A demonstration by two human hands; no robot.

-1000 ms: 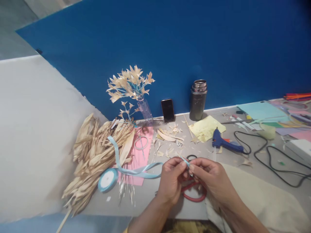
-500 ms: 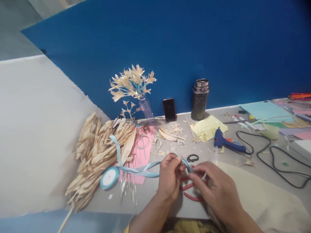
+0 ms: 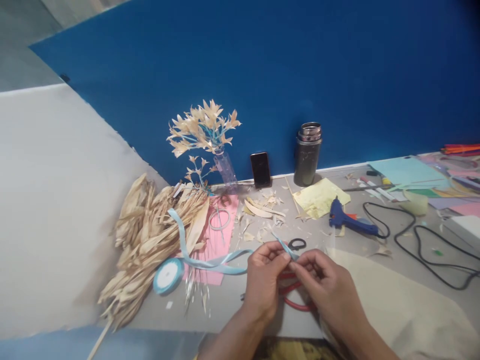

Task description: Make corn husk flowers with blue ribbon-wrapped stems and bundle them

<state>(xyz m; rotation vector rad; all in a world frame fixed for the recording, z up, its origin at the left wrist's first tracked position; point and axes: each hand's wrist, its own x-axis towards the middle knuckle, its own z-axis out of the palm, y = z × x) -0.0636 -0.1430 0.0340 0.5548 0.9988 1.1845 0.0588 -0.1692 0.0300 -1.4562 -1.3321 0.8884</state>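
Between my two hands is a light blue ribbon (image 3: 284,245), pinched at the fingertips. My left hand (image 3: 264,280) is closed on it, and a long loop of the ribbon trails left toward a round ribbon spool (image 3: 168,276). My right hand (image 3: 328,282) pinches the ribbon close beside the left fingertips. Whatever lies inside the ribbon at the pinch is hidden by the fingers. Beneath the hands lies a red-handled tool (image 3: 298,302), partly covered. Just beyond the fingertips rests the black loop handle of a tool (image 3: 297,244).
Dried husks (image 3: 150,240) are heaped at left beside a pink sheet (image 3: 225,240). Husk flowers (image 3: 204,125) stand in a clear bottle. Along the blue wall are a phone (image 3: 260,170) and a flask (image 3: 308,155). A blue glue gun (image 3: 352,220) lies at right with its black cord.
My hands have drawn closer together, fingertips now nearly meeting on the ribbon. The right hand has shifted slightly, and its fingers are more curled.
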